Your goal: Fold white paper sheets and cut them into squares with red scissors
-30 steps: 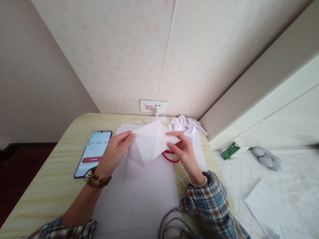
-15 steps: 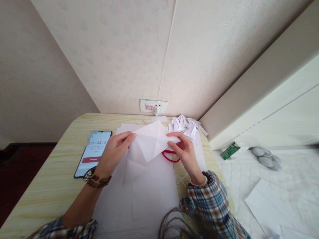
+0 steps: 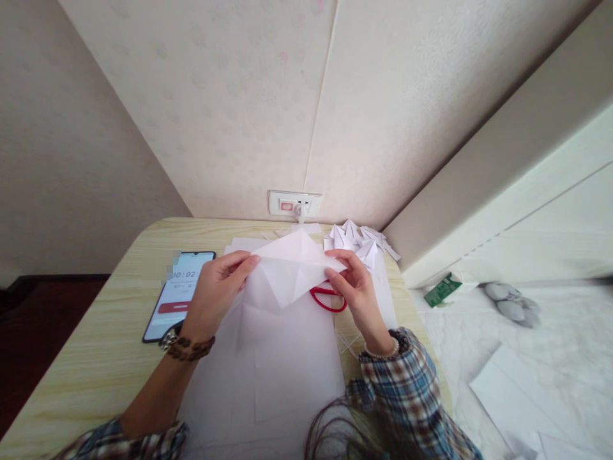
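A creased sheet of white paper (image 3: pixel 287 271) is held up above the table, with folds meeting near its middle. My left hand (image 3: pixel 218 291) pinches its left corner between thumb and fingers. On the other side my right hand (image 3: pixel 352 284) grips the right corner the same way. Beneath the raised piece lie white paper sheets (image 3: pixel 292 377) on the table. A red scissor handle (image 3: pixel 330 309) shows beside my right hand; the blades are hidden. Several folded paper pieces (image 3: pixel 352 236) are heaped at the table's back right.
A phone (image 3: pixel 167 300) showing a timer lies on the wooden table (image 3: pixel 100 358) at left. A wall socket (image 3: pixel 295 204) with a plug is behind. To the right, a green-and-white carton (image 3: pixel 443 291), a grey soft object (image 3: pixel 512 303) and loose paper (image 3: pixel 522 396) rest on a white quilted surface.
The paper has tilted slightly and its lower flap has shifted. My right fingers have moved a little to the right along the corner, showing more of its tip and the red handle.
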A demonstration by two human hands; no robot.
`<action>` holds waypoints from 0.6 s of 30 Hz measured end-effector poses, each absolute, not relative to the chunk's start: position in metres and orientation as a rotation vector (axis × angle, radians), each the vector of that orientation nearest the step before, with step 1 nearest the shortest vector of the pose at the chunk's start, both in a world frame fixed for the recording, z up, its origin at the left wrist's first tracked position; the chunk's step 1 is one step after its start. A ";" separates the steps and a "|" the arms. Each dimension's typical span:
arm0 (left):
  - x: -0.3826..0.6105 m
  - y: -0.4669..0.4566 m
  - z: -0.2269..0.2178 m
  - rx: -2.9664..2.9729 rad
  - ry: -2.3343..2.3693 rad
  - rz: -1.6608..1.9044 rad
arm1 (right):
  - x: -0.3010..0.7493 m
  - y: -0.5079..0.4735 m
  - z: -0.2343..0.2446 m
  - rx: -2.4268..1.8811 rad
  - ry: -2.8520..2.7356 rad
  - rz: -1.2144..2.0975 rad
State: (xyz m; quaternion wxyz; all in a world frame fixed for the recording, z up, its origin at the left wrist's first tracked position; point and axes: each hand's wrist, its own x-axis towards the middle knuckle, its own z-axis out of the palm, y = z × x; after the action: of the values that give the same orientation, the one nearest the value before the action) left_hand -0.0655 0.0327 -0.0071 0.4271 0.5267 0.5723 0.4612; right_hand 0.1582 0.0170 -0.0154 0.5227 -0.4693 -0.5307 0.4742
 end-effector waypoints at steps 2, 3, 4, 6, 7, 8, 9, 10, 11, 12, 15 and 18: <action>-0.066 0.032 -0.007 1.342 1.434 1.147 | 0.157 0.017 -0.016 -1.099 -1.239 1.146; -0.066 0.032 -0.007 1.361 1.437 1.143 | 0.157 0.017 -0.016 -1.078 -1.224 1.155; -0.067 0.032 -0.007 1.381 1.440 1.138 | 0.157 0.017 -0.016 -1.055 -1.213 1.167; -0.067 0.031 -0.006 1.413 1.445 1.128 | 0.157 0.018 -0.017 -1.014 -1.201 1.191; -0.066 0.031 -0.006 1.420 1.450 1.123 | 0.157 0.018 -0.018 -1.003 -1.198 1.201; -0.066 0.031 -0.006 1.419 1.452 1.119 | 0.157 0.019 -0.018 -1.000 -1.194 1.209; -0.065 0.031 -0.005 1.413 1.451 1.120 | 0.157 0.019 -0.018 -1.003 -1.184 1.216; -0.064 0.031 -0.005 1.401 1.442 1.127 | 0.157 0.020 -0.019 -1.011 -1.173 1.226; -0.063 0.031 -0.004 1.389 1.425 1.141 | 0.157 0.020 -0.019 -1.021 -1.163 1.239; -0.063 0.031 -0.004 1.378 1.404 1.158 | 0.157 0.021 -0.020 -1.032 -1.154 1.256; -0.060 0.030 -0.004 1.349 1.350 1.201 | 0.157 0.021 -0.023 -1.037 -1.148 1.329; -0.057 0.027 -0.004 1.324 1.314 1.201 | 0.154 0.020 -0.026 -1.012 -1.185 1.421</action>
State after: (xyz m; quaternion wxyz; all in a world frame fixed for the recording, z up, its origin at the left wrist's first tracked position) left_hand -0.0566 0.0274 -0.0035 0.4453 0.5343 0.5302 0.4849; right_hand 0.1545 0.0202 -0.0265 0.4937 -0.4174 -0.4886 0.5859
